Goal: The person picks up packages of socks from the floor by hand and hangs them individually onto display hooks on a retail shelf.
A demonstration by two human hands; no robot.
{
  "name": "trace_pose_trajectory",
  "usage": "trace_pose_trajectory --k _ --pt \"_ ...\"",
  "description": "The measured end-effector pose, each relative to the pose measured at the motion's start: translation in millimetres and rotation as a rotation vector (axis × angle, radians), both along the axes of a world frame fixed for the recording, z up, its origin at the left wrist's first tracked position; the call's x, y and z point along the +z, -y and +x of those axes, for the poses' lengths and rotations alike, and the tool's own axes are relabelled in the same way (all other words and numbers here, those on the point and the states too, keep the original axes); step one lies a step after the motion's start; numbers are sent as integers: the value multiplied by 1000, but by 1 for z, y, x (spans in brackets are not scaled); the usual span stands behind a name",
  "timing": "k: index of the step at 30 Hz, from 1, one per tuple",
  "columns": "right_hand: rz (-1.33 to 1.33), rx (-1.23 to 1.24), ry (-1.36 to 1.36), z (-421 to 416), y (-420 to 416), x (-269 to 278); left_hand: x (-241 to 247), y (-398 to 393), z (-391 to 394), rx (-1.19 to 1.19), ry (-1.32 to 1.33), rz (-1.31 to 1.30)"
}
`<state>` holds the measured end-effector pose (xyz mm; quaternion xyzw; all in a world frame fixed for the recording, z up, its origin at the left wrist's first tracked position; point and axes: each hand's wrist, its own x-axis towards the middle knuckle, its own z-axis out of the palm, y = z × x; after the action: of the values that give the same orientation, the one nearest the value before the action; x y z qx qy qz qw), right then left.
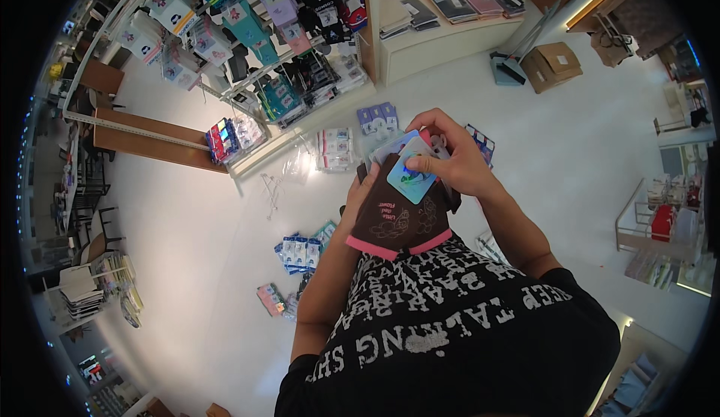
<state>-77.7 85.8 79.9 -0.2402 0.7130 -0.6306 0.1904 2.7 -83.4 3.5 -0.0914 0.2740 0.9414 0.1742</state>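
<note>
A pair of brown socks with pink edges hangs in front of my chest, with a shiny blue card at its top. My right hand grips the card end, its thumb lying on the card and its fingers by a clear plastic hanger. My left hand holds the side of the socks, its thumb up along the edge and its other fingers hidden behind. More carded packs show partly behind the brown pair, between both hands.
Packs of white socks, purple socks and blue-white socks lie on the floor. Loose metal hooks lie at left. A display rack hung with socks stands ahead. A cardboard box and dustpan are at upper right.
</note>
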Motion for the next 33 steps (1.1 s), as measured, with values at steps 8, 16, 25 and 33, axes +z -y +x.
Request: trace_pose_trajectory --k 8,16,25,33 --pt "-115 32 107 1 -9 -4 10 -6 15 -89 84 140" --pt "-93 -33 165 3 -22 -9 6 -16 11 -63 107 295" --pt "-58 45 171 4 -29 -2 2 -9 5 69 71 40" --pt "-120 -2 308 -4 -19 -6 -16 3 6 -35 118 -300"
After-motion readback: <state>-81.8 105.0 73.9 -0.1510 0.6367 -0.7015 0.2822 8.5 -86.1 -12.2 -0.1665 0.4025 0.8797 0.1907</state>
